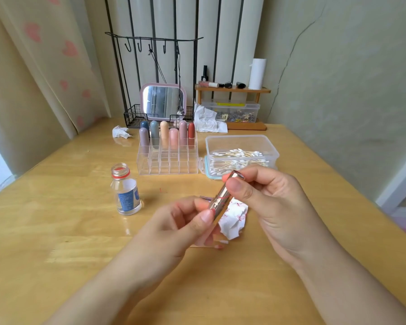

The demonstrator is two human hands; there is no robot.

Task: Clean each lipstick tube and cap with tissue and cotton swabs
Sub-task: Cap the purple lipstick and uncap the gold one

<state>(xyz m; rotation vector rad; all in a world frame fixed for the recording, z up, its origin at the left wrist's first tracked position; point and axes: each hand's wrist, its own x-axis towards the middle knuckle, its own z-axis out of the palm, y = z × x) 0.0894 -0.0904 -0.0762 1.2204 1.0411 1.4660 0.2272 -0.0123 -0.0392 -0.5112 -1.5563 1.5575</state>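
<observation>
A shiny rose-gold lipstick tube smeared with red hangs tilted above the table between both hands. My left hand pinches its lower end with thumb and fingers. My right hand pinches its upper end. Under the tube lies a crumpled white tissue stained red. A clear box of cotton swabs sits just behind my right hand. Several capped lipsticks stand in the back rows of a clear organizer.
An open small clear bottle stands left of my hands. Crumpled tissues lie at the back left and by the wooden shelf. A pink mirror, a wire rack and a paper roll line the back.
</observation>
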